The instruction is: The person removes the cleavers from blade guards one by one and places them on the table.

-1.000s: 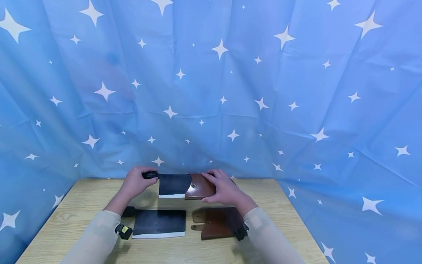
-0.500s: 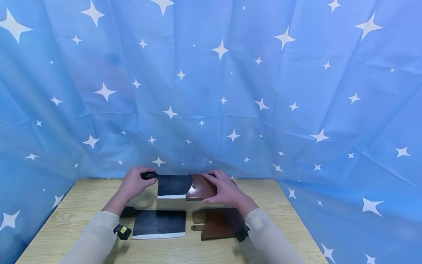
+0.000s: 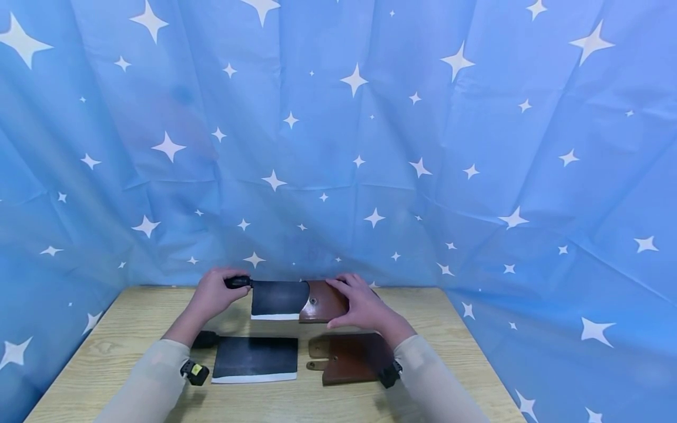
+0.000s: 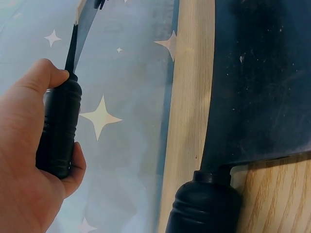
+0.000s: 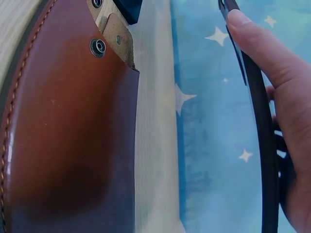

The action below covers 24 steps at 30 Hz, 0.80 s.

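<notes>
My left hand (image 3: 215,294) grips the black handle (image 4: 60,126) of a cleaver (image 3: 277,298), raised over the back of the table with its pale edge facing down. The front of its dark blade is hidden inside a brown leather sheath (image 3: 322,301). Around the sheath's right part, my right hand (image 3: 362,302) has its thumb low and its fingers along the top. Edge-on in the right wrist view, the held sheath (image 5: 262,145) shows as a dark strip by the hand.
A second cleaver (image 3: 256,358) lies flat on the wooden table (image 3: 106,352), its handle to the left. Right of it lies another brown sheath (image 3: 351,358) with its snap straps unfastened. A blue star-patterned curtain (image 3: 338,147) hangs behind and at both sides.
My left hand has shifted slightly left and my right hand slightly right. A little more of the held blade shows outside the sheath. The cleaver and sheath on the table stay put.
</notes>
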{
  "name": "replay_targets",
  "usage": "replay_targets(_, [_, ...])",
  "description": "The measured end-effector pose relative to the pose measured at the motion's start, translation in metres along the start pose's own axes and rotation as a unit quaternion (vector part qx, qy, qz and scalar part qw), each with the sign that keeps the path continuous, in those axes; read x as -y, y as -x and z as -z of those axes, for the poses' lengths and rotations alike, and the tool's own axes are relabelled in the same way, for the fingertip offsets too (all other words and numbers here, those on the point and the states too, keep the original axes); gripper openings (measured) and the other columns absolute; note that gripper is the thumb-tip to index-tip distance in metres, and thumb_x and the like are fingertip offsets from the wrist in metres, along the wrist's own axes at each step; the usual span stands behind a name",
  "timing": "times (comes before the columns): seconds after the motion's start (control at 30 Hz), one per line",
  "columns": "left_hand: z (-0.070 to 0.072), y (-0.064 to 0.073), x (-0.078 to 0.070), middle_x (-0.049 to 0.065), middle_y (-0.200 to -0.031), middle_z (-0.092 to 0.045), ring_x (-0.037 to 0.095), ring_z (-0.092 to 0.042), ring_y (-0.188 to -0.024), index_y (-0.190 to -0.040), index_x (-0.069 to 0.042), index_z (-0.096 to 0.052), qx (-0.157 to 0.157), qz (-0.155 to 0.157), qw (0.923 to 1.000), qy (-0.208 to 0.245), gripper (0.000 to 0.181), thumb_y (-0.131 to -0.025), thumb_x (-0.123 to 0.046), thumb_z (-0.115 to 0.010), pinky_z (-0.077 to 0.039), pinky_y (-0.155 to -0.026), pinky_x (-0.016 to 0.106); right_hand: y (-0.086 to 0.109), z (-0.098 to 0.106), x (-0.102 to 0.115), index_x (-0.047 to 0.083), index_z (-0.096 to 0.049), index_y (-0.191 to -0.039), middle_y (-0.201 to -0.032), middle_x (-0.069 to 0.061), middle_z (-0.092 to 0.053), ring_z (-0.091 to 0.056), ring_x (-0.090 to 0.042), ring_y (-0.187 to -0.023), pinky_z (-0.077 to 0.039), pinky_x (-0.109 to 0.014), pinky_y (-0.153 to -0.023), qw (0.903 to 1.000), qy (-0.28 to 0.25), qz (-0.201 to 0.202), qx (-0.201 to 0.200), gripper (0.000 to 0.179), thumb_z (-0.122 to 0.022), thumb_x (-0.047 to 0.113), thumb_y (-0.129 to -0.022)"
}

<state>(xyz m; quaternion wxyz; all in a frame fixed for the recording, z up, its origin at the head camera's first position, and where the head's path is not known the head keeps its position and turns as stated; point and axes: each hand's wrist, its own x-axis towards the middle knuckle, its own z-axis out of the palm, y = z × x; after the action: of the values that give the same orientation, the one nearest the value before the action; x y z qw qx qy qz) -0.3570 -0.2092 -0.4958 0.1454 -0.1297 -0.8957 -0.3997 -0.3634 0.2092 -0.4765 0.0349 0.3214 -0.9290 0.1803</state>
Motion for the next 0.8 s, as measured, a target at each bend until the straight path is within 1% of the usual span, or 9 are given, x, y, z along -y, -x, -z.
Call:
replay_targets(0.2, [-0.0005, -0.0005, 0.0005, 0.017, -0.133, -0.075, 0.040, -0.062, -0.119, -0.133, -0.013, -0.082, -0.002, 0.000, 1.0000, -0.001, 0.035, -0.099, -0.023, -0.085, -0.058, -0.090, 0.058, 0.0002, -0.0009, -0.0009, 0.032, -0.048, -0.169, -0.162, 0.003, -0.048, -0.042, -0.020, -0.146, -0.049, -0.049, -0.117, 1.0000, 0.002, -0.002, -0.002, 0.114, -0.087, 0.083, -0.074])
replay_targets(0.43, [0.0019, 0.0004, 0.0026, 0.020, -0.136, -0.073, 0.041, -0.062, -0.120, -0.135, -0.012, -0.080, 0.002, 0.010, 0.9999, -0.007, 0.038, -0.099, -0.023, -0.083, -0.059, -0.090, 0.059, 0.0014, -0.0002, -0.0031, 0.034, -0.047, -0.169, -0.162, 0.005, -0.047, -0.041, -0.019, -0.146, -0.049, -0.049, -0.117, 1.0000, -0.001, -0.003, -0.003, 0.115, -0.087, 0.083, -0.074])
replay_targets(0.63, [0.0022, -0.0008, 0.0056, 0.019, -0.136, -0.074, 0.041, -0.062, -0.120, -0.134, -0.013, -0.081, 0.000, 0.007, 0.9999, -0.010, 0.037, -0.099, -0.023, -0.083, -0.059, -0.090, 0.058, 0.0032, 0.0005, -0.0044, 0.035, -0.047, -0.170, -0.161, 0.007, -0.047, -0.041, -0.018, -0.145, -0.049, -0.049, -0.117, 0.9999, -0.012, -0.001, -0.005, 0.116, -0.082, 0.089, -0.073])
replay_targets(0.8, [0.0024, -0.0004, 0.0054, 0.017, -0.135, -0.074, 0.040, -0.062, -0.120, -0.133, -0.013, -0.082, -0.002, 0.004, 1.0000, -0.005, 0.036, -0.098, -0.024, -0.084, -0.059, -0.090, 0.057, 0.0033, 0.0005, -0.0061, 0.037, -0.046, -0.169, -0.161, 0.008, -0.046, -0.041, -0.016, -0.145, -0.048, -0.048, -0.117, 1.0000, -0.005, -0.002, -0.008, 0.116, -0.080, 0.092, -0.072])
